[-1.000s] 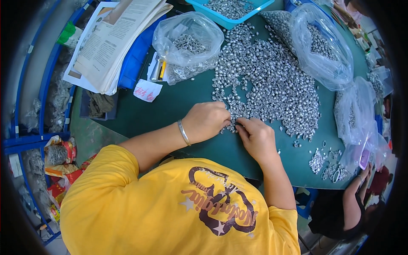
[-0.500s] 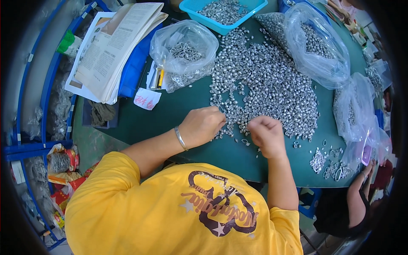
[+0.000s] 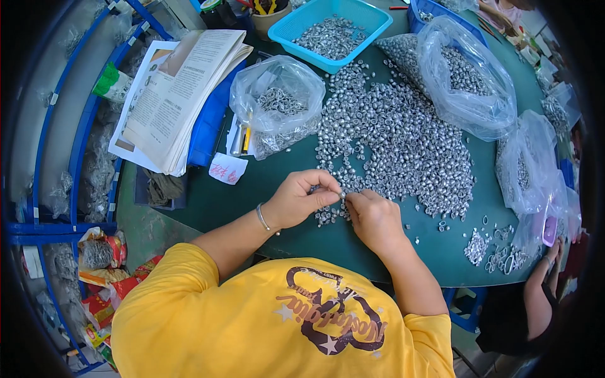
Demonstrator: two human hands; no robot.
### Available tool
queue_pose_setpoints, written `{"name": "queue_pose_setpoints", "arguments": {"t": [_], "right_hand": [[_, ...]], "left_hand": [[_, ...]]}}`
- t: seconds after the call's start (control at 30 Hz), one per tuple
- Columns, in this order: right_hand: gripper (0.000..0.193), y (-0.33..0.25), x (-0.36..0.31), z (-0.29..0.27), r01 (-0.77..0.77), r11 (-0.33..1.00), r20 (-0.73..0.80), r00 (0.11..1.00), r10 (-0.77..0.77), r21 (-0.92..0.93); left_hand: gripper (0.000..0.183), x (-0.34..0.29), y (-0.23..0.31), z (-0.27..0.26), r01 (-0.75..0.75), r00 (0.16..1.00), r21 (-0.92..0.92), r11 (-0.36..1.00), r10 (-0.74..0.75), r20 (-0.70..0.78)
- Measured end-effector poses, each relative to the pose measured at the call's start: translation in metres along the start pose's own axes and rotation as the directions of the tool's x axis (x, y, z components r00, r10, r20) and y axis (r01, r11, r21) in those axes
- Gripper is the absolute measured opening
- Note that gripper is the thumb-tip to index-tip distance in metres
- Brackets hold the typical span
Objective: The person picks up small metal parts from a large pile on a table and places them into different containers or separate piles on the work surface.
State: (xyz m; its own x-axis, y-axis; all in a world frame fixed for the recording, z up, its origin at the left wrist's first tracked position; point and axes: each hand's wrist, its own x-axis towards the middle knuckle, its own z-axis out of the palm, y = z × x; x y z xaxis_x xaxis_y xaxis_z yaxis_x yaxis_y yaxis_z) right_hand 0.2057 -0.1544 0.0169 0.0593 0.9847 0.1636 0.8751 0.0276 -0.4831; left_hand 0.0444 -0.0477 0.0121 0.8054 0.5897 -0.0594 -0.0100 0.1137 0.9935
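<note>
The left hand (image 3: 302, 201) is pinching a tiny silvery piece (image 3: 342, 195), its long axis unclear, beside the bunched right hand (image 3: 375, 220), whose grip I can't make out, while the metal heap (image 3: 416, 135) is lying just ahead on the tabletop (image 3: 265, 179), nearer the right.

Green table (image 3: 265, 173) | loose silvery pieces (image 3: 416, 145) | turquoise basket (image 3: 333, 65) | clear bags (image 3: 479, 118) | white note (image 3: 228, 168)

lettered yellow shirt (image 3: 252, 321), printed newspapers (image 3: 179, 94), red-inscribed white slip (image 3: 227, 169)
</note>
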Motion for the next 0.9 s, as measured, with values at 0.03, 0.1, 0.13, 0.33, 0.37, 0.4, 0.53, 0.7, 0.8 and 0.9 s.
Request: {"name": "queue_pose_setpoints", "arguments": {"t": [0.03,0.1,0.13,0.33,0.37,0.4,0.53,0.7,0.8,0.9], "right_hand": [[0.003,0.000,0.000,0.000,0.001,1.000,-0.003,1.000,-0.001,0.001],[0.003,0.000,0.000,0.002,-0.002,1.000,0.004,1.000,0.002,0.018],[0.003,0.002,0.000,0.004,-0.003,1.000,0.003,1.000,0.003,0.019],[0.009,0.017,-0.005,-0.013,-0.492,0.153,0.425,0.842,0.332,0.857],[0.008,0.023,-0.006,-0.017,-0.428,-0.117,0.443,0.868,0.225,0.896],[0.010,0.026,-0.004,-0.022,-0.353,-0.381,0.425,0.897,0.119,0.854],[0.015,0.022,-0.003,-0.026,-0.413,-0.105,0.422,0.836,0.351,0.905],[0.006,0.006,-0.002,-0.004,-0.055,0.958,-0.061,0.995,0.075,0.283],[0.007,0.001,-0.006,0.002,-0.092,0.993,0.008,0.996,0.091,0.079],[0.008,0.007,-0.008,0.003,-0.012,0.995,-0.059,0.998,0.018,0.099]], "left_hand": [[0.006,0.000,0.000,0.001,-0.054,0.998,-0.060,0.997,0.056,0.028],[0.007,0.001,-0.003,0.002,-0.084,0.993,-0.177,0.981,0.097,0.066],[0.007,0.001,-0.003,0.003,-0.083,0.993,-0.177,0.981,0.096,0.067],[0.005,-0.002,-0.005,-0.002,0.141,0.988,-0.623,0.770,-0.071,0.136],[0.005,-0.001,-0.006,-0.007,0.150,0.979,-0.717,0.681,0.001,0.206],[0.007,0.001,-0.006,-0.010,0.168,0.960,-0.795,0.583,0.085,0.265],[0.023,0.002,0.009,-0.014,0.233,0.973,-0.847,0.479,-0.113,0.204],[0.007,0.011,0.009,-0.003,0.104,0.993,0.171,0.980,-0.091,-0.078],[0.008,0.014,-0.002,0.003,-0.271,0.956,0.733,0.624,0.267,0.126],[0.008,0.011,-0.005,0.011,-0.220,0.970,0.793,0.568,0.214,0.116]]}}
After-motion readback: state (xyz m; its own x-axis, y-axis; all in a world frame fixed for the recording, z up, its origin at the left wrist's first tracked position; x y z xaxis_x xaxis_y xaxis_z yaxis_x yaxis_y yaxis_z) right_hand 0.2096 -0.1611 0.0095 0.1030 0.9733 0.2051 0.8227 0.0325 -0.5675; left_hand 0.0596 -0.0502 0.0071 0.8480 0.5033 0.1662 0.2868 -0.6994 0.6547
